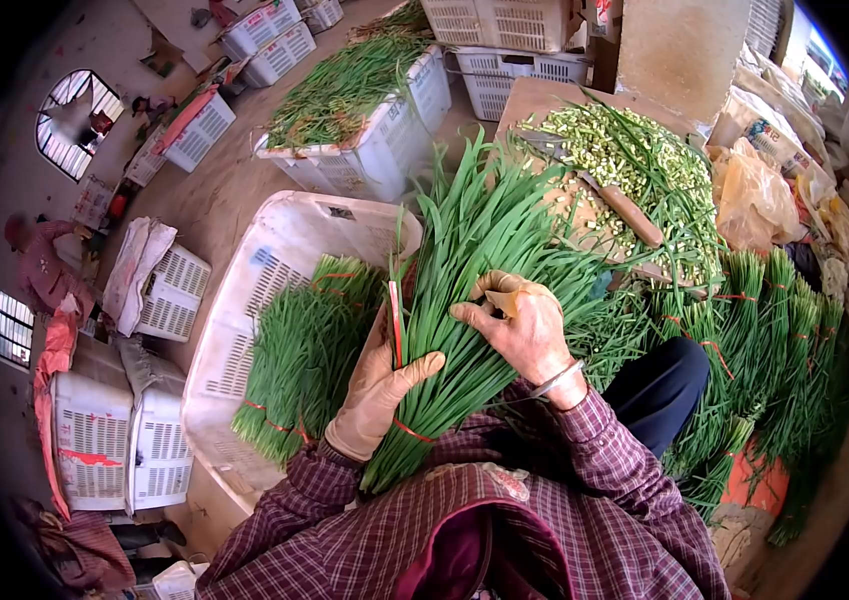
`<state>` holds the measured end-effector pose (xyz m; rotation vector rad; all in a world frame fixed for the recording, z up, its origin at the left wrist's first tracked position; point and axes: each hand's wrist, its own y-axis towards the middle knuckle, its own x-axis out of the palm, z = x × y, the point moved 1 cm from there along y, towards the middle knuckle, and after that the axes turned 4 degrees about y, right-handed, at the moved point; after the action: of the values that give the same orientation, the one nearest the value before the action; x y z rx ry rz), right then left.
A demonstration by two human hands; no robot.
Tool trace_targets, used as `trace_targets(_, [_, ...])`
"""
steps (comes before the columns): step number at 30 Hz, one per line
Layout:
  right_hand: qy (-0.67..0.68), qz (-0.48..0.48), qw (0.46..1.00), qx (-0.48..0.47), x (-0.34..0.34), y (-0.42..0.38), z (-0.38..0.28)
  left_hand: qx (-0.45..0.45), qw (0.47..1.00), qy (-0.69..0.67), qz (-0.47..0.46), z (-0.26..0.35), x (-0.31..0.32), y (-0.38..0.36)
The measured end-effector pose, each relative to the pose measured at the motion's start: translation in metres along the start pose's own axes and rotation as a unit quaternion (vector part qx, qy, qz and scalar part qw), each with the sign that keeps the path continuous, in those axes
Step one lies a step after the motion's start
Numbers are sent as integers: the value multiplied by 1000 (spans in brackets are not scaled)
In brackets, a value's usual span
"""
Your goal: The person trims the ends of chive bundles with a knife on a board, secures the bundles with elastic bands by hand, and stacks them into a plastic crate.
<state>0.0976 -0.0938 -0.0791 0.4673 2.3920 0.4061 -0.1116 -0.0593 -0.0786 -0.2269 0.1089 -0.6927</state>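
A thick bundle of green chives [464,290] lies across my lap, tied near its lower end with a red band [412,431]. My left hand [376,392], in a beige glove, grips the bundle from the left, with a red strip [395,322] standing up beside the thumb. My bare right hand [516,322] rests on top of the leaves, fingers curled into them and a bangle on the wrist.
A white crate [244,300] at my left holds tied chive bundles [304,350]. More bundles [764,360] lie at my right. A cutting board [544,100] ahead carries trimmed stems and a wooden-handled knife [624,212]. Further crates [384,130] stand beyond; a person [44,265] sits far left.
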Motion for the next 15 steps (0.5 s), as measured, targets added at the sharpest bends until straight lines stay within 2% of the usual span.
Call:
trace_targets(2, [99,-8,995,9,-1,0,2,38,999,22,19,2,3,-1])
trace_targets(3, [99,-9,995,8,-2,0,2,51,998,30,26,3,4,-2])
trace_targets(5, [228,-25,962,146,-3,-2,2,62,998,16,24,4,5,-3])
trace_targets(6, [228,-25,962,146,-3,-3,3,66,997,12,23,5,5,-3])
trace_targets(9, [347,15,917,198,7,-8,13,58,998,-13,19,2,4,-2])
trace_targets(10, [347,14,917,196,11,-10,18,57,998,-5,27,-1,2,-2])
trace_targets(12, [406,96,882,219,12,-11,27,57,998,3,38,1,0,-1])
trace_targets(14, [521,178,803,227,3,-6,36,32,999,-37,20,6,0,-2])
trace_targets(15, [640,209,707,216,-3,-2,46,51,998,13,24,4,-2,-1])
